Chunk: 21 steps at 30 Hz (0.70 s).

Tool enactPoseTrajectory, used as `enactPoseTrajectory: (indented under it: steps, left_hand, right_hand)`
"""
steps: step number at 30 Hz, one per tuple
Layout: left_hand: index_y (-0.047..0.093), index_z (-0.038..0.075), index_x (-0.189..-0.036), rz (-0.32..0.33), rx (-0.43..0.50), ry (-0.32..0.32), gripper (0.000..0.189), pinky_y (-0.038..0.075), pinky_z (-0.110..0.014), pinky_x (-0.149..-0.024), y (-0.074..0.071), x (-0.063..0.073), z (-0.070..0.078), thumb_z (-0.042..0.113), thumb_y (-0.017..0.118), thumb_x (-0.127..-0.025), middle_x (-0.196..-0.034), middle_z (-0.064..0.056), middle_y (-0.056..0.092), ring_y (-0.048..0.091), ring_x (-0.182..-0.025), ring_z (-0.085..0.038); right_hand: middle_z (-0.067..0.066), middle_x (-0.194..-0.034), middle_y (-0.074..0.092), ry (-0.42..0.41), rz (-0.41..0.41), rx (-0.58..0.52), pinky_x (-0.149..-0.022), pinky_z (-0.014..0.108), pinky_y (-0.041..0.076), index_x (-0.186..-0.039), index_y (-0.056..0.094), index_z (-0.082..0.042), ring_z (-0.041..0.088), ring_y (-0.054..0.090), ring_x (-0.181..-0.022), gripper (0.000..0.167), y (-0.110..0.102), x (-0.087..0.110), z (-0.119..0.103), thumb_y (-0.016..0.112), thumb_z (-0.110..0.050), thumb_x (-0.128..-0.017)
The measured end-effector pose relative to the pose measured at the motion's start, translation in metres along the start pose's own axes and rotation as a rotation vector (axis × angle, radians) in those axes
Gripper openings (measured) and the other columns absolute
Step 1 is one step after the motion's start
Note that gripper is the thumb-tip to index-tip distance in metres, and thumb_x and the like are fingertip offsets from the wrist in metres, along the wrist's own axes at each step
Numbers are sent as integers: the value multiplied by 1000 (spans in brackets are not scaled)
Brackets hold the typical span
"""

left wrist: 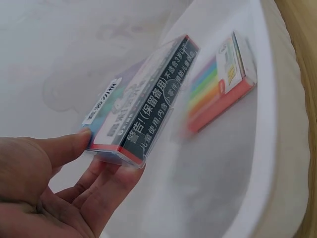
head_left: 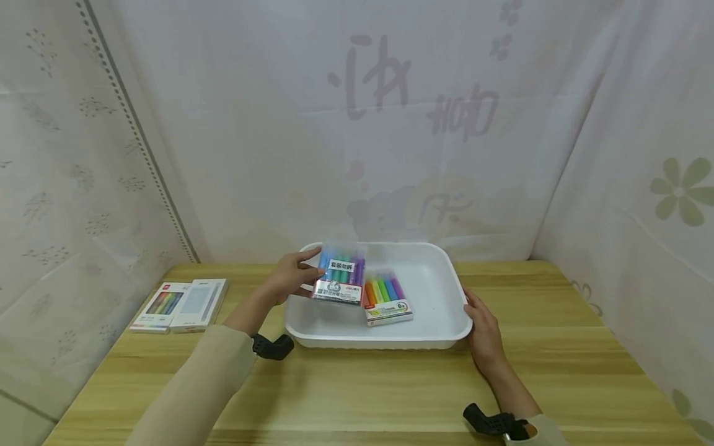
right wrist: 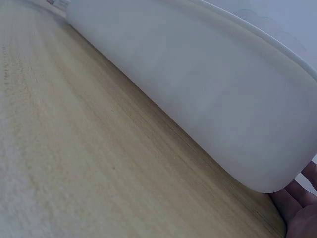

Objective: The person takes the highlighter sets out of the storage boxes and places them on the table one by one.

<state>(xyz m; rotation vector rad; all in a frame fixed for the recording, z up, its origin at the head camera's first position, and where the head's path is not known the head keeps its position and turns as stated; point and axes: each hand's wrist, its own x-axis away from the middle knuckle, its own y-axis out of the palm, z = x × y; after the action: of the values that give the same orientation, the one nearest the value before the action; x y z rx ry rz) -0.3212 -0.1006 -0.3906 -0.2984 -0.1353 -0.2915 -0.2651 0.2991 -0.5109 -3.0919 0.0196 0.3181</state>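
My left hand (head_left: pixel 287 279) pinches a clear pack of highlighters (head_left: pixel 338 272) by its left edge, thumb on the front and fingers behind. The pens inside run from blue through green to purple, with white labels across them. It is held tilted over the left half of a white plastic tray (head_left: pixel 435 285); the left wrist view shows the pack's dark lettered end (left wrist: pixel 158 94). A second pack of rainbow-coloured pens (head_left: pixel 387 297) lies in the tray just right of it. My right hand (head_left: pixel 486 337) grips the tray's right side, fingers around the outer wall near the front corner (right wrist: pixel 277 168).
To the left on the wooden table (head_left: pixel 357 396) lie two white boxes, one with a coloured-pen picture (head_left: pixel 162 306) and a plainer one (head_left: pixel 198 303) overlapping it. A pale patterned cloth (head_left: pixel 268 155) hangs behind the table and along both sides.
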Motion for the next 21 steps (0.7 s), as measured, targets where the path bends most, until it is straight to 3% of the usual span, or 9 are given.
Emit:
enactPoseTrajectory:
  steps: [13, 21]
  left_hand:
    - [24, 23, -162, 54, -17, -8, 65, 61, -45, -91, -38, 26, -7, 15, 55, -105, -144, -28, 53, 65, -107, -24]
    - [18, 23, -163, 73, -21, -22, 64, 54, -51, -103, -63, 37, -14, 19, 50, -107, -153, -29, 44, 55, -132, -41]
  right_hand:
    - [21, -160, 34, -2, 0, 21, -95, 10, 49, -159, 28, -5, -5, 55, -123, 54, 0, 0, 1, 29, -31, -112]
    - [25, -160, 32, -10, -7, 28, -95, 10, 50, -160, 28, -7, -4, 55, -123, 54, 1, 1, 0, 27, -32, -112]
